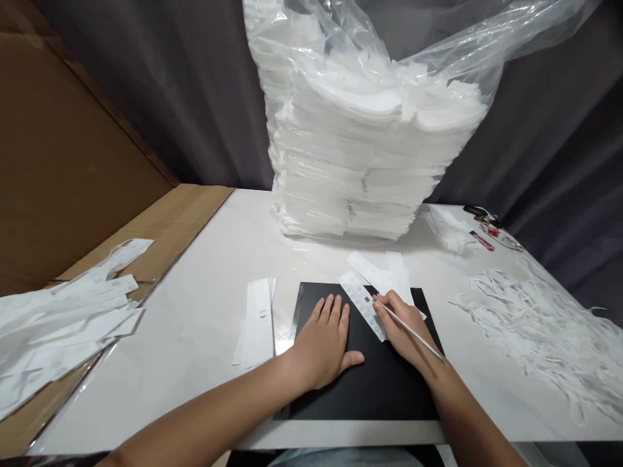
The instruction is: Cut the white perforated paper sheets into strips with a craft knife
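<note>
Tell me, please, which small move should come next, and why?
Perhaps the left hand should slide over to steady the printed strip: that hand lies flat on the black board, apart from the strip, while the right hand holds a thin stick, its tip by the strip.

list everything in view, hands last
curtain: uncounted, grey, behind
cardboard: uncounted, brown, left
table: one, white, beneath
bagged stack: one, white, table back
strip pile: uncounted, white, on cardboard
mat: one, black, front centre
strip bundle: one, white, left of mat
loose strips: several, white, mat's far edge
string heap: one, white, right
small items: several, mixed, back right
stick: one, pale, over mat
left hand: one, bare, on mat
right hand: one, bare, holding stick
</note>
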Motion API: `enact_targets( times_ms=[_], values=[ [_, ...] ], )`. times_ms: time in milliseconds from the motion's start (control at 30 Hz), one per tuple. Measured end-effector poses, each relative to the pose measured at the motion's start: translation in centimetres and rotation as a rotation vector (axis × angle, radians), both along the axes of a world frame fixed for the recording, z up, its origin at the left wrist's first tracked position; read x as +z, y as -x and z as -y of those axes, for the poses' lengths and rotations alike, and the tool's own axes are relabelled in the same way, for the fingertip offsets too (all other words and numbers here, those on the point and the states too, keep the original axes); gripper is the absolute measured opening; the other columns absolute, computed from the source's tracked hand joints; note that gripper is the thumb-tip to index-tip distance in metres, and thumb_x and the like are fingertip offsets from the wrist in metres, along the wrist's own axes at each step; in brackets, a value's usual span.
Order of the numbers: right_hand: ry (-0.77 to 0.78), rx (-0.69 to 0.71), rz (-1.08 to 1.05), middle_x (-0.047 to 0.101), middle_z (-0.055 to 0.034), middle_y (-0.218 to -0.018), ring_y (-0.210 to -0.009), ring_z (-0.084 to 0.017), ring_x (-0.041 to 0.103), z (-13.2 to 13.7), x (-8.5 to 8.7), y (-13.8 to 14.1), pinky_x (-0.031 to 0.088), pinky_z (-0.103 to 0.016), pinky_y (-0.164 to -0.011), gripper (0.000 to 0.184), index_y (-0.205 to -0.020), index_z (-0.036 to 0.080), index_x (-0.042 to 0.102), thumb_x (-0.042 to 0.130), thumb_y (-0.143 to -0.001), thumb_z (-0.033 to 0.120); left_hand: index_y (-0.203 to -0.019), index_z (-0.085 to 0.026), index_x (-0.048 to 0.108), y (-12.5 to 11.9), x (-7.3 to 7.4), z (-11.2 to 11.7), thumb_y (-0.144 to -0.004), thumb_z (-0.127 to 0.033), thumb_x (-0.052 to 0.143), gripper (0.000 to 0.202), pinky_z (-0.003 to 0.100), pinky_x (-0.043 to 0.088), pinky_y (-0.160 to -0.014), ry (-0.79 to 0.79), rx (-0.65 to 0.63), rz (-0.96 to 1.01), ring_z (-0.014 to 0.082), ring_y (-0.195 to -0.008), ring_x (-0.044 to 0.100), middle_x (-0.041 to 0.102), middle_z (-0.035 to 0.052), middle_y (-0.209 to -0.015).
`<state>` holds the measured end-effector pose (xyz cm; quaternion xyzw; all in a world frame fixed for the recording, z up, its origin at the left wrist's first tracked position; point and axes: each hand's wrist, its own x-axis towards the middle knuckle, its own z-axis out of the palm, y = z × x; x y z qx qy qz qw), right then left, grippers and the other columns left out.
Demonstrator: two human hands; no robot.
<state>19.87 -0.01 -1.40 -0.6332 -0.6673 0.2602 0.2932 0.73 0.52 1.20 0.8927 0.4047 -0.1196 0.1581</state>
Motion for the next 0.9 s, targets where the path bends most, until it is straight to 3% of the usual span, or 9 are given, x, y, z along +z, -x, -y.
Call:
enact_targets(
  times_ms=[100, 167, 200, 300, 367, 433, 633, 733, 900],
  values=[
    [-0.045, 0.059, 0.065, 0.070, -0.0047, -0.086, -0.082, -0.023, 0.067, -0.2, -0.3, 0.2, 0.050, -0.033, -0.073, 0.019, -0.079, 0.024, 0.048, 0.038, -0.093, 0.034, -0.142, -0.018, 0.041, 1.0, 1.6, -1.2, -0.091, -0.051, 0.049, 0.061, 0.054, 0.024, -0.111, 0.286, -0.298, 0.134, 0.0376, -0.139, 0.025, 0.037, 0.0134, -0.148],
    [-0.085, 0.127, 0.101, 0.067, -0.0042, -0.080, -0.078, -0.023, 0.065, -0.1, -0.3, 0.4, 0.048, -0.036, -0.078, 0.019, -0.076, 0.024, 0.044, 0.038, -0.092, 0.032, -0.135, -0.027, 0.051, 2.4, 3.5, -2.2, -0.094, -0.041, 0.049, 0.043, 0.037, 0.038, -0.105, 0.571, -0.513, 0.278, 0.0256, -0.123, 0.053, 0.060, 0.0041, -0.130],
    [-0.089, 0.151, 0.105, 0.067, -0.0040, -0.079, -0.076, -0.023, 0.065, -0.1, -0.2, 0.7, 0.048, -0.038, -0.080, 0.018, -0.075, 0.024, 0.043, 0.038, -0.091, 0.031, -0.130, -0.026, 0.056, 3.2, 4.3, -2.9, -0.094, -0.037, 0.050, 0.038, 0.028, 0.045, -0.096, 0.624, -0.515, 0.332, 0.0208, -0.111, 0.062, 0.067, 0.0033, -0.120],
    [0.020, 0.187, 0.009, 0.066, -0.0024, -0.082, -0.073, -0.021, 0.064, 0.4, 0.6, 1.5, 0.048, -0.034, -0.072, 0.019, -0.078, 0.024, 0.045, 0.038, -0.093, 0.034, -0.110, -0.022, 0.068, 5.0, 5.3, -5.6, -0.094, -0.034, 0.049, 0.028, 0.028, 0.047, -0.084, 0.281, -0.250, 0.361, 0.0218, -0.101, 0.064, 0.068, 0.0073, -0.114],
    [0.131, 0.192, -0.120, 0.067, -0.0009, -0.084, -0.073, -0.019, 0.065, 0.8, 1.0, 1.9, 0.047, -0.030, -0.065, 0.021, -0.082, 0.024, 0.048, 0.039, -0.094, 0.038, -0.110, -0.019, 0.067, 5.6, 4.4, -7.3, -0.092, -0.036, 0.051, 0.029, 0.033, 0.047, -0.082, 0.044, -0.067, 0.268, 0.0261, -0.099, 0.063, 0.067, 0.0101, -0.113],
    [0.187, 0.154, -0.268, 0.069, -0.0011, -0.086, -0.079, -0.020, 0.066, 1.1, 1.0, 2.2, 0.048, -0.030, -0.067, 0.023, -0.083, 0.024, 0.050, 0.043, -0.093, 0.043, -0.123, -0.017, 0.059, 5.8, 2.7, -8.4, -0.091, -0.038, 0.051, 0.039, 0.036, 0.047, -0.082, -0.035, 0.026, 0.213, 0.0283, -0.101, 0.061, 0.064, 0.0121, -0.117],
    [0.155, -0.074, -0.662, 0.071, -0.0057, -0.094, -0.098, -0.022, 0.066, 0.6, -0.4, 1.5, 0.052, -0.037, -0.084, 0.028, -0.079, 0.023, 0.049, 0.051, -0.090, 0.049, -0.136, -0.025, 0.048, 5.2, -1.3, -8.2, -0.093, -0.039, 0.051, 0.046, 0.044, 0.038, -0.102, 0.000, -0.145, 0.289, 0.0319, -0.131, 0.040, 0.044, 0.0108, -0.144],
    [0.158, -0.053, -0.595, 0.071, -0.0069, -0.098, -0.099, -0.023, 0.066, 0.4, -0.4, 1.1, 0.050, -0.040, -0.087, 0.027, -0.075, 0.022, 0.051, 0.055, -0.089, 0.045, -0.134, -0.031, 0.050, 5.3, -1.6, -7.8, -0.093, -0.039, 0.051, 0.042, 0.053, 0.028, -0.108, -0.003, -0.236, 0.283, 0.0337, -0.139, 0.028, 0.038, 0.0071, -0.149],
    [0.243, 0.019, -0.587, 0.066, -0.0089, -0.117, -0.108, -0.024, 0.063, 0.4, -0.4, 1.3, 0.049, -0.042, -0.093, 0.027, -0.069, 0.020, 0.053, 0.058, -0.087, 0.041, -0.118, -0.025, 0.063, 5.6, -1.0, -7.8, -0.087, -0.037, 0.062, 0.033, 0.060, 0.020, -0.109, -0.063, -0.219, 0.256, 0.0338, -0.135, 0.036, 0.050, 0.0095, -0.140]
  ],
)
